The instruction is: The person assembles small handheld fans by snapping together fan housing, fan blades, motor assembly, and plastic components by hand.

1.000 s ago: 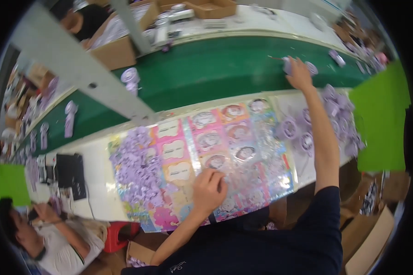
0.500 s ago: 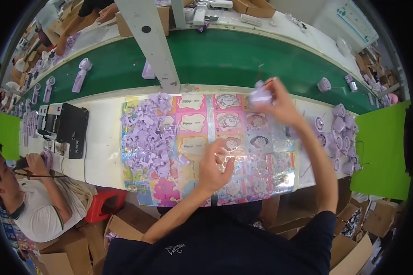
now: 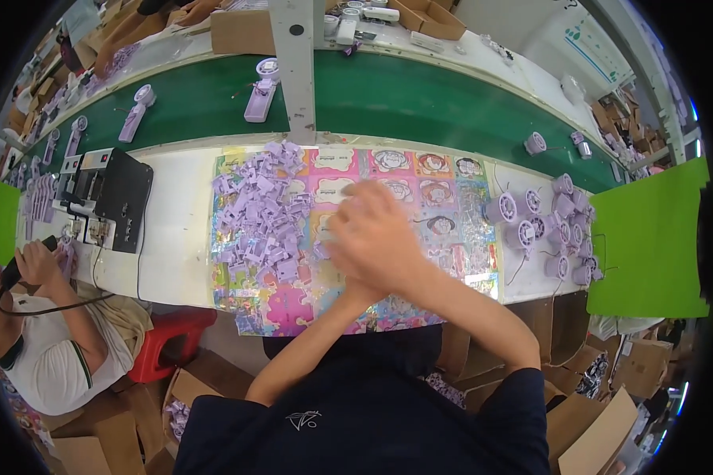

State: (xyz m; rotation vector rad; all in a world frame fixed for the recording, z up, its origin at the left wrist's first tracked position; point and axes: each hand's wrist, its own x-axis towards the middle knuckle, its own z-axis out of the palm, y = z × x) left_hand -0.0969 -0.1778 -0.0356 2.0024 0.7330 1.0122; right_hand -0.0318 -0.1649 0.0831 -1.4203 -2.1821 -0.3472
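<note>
My right hand crosses over the left one above the middle of the mat, back upward and smeared by motion. My left hand lies beneath it; only the left wrist shows, so its fingers are hidden. Whether either hand holds anything cannot be made out. Just left of them a heap of small light-purple plastic parts covers the mat's left side. One loose purple part lies at the right hand's edge. The colourful printed mat sits under a clear, shiny cover.
Purple round fan heads with wires stand at the table's right. A black machine stands left. Beyond the table runs a green conveyor belt carrying purple fan bodies, behind a white post. A person sits at left.
My right hand has swung from the far right, where it held a light-purple piece, back leftward over my left hand. That piece no longer shows in it. The view has shifted slightly.
</note>
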